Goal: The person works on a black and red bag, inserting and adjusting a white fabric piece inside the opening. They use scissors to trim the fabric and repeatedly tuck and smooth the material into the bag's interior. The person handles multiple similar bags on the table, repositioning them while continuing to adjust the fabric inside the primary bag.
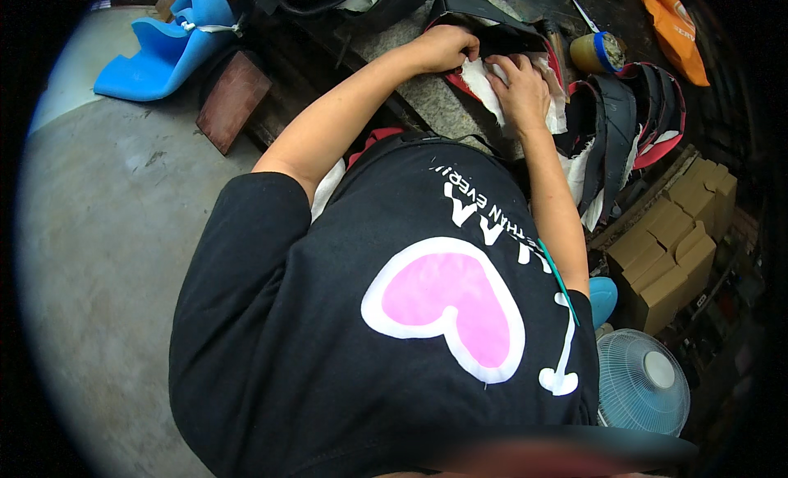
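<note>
Both hands are pressing white lining point(492, 88) into a black-and-red piece point(484, 34): left hand point(447, 47) fingers curled gripping it, right hand point(517, 84) lying flat; a stack of similar pieces point(632, 117) is waiting beside.

The left hand point(447, 47) fingertips are tucked out of sight under the black piece point(484, 22).

Both bare arms stretch forward, left hand point(447, 47) curled, right hand point(519, 88) pressed flat, nearly touching.

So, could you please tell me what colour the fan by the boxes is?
The fan is pale blue-white, seen in the head view.
</note>
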`<action>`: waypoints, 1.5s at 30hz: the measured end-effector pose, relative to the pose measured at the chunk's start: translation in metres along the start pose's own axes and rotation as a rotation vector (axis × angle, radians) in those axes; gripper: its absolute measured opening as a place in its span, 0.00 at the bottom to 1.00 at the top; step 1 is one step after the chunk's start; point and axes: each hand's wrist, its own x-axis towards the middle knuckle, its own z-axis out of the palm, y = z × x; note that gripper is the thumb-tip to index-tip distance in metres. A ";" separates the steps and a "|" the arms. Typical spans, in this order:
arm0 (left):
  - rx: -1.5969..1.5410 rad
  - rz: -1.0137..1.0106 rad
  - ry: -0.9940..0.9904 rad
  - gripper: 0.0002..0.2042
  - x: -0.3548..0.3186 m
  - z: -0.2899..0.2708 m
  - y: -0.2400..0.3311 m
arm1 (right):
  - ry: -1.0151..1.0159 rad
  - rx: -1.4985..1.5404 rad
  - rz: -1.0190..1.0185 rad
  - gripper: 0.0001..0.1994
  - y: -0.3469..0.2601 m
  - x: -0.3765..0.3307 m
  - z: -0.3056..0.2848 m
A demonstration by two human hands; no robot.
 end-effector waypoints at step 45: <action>0.240 -0.197 -0.229 0.16 0.027 0.022 -0.018 | -0.001 0.256 -0.398 0.14 -0.008 -0.016 0.017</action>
